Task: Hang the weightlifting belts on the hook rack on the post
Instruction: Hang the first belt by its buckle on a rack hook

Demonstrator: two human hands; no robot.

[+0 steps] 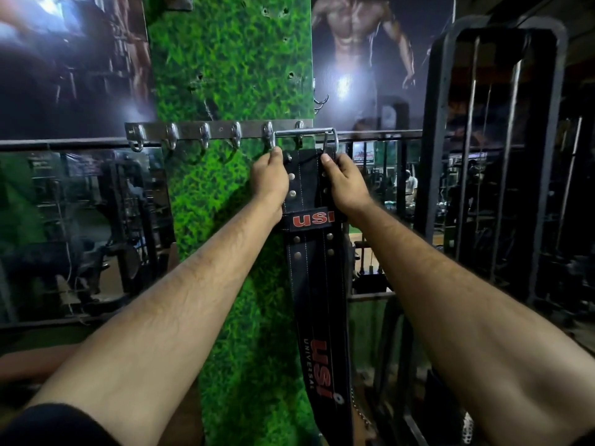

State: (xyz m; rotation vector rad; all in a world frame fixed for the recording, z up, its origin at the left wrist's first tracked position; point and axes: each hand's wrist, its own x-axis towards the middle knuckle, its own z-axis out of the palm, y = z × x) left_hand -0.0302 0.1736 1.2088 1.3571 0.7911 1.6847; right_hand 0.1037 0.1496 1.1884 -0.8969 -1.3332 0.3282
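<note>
Head view: my left hand [269, 178] and right hand [343, 181] pinch the belt [317, 278] top, its buckle [306, 136] level with the far-right hooks of the hook rack [219, 130], strap hanging straight down

Both bare forearms reach up and forward, nearly parallel, the left hand [269, 178] and the right hand [343, 183] raised close together at the same height, backs toward the camera, fingers curled away and each thumb pointing up, gripping something between them.
</note>
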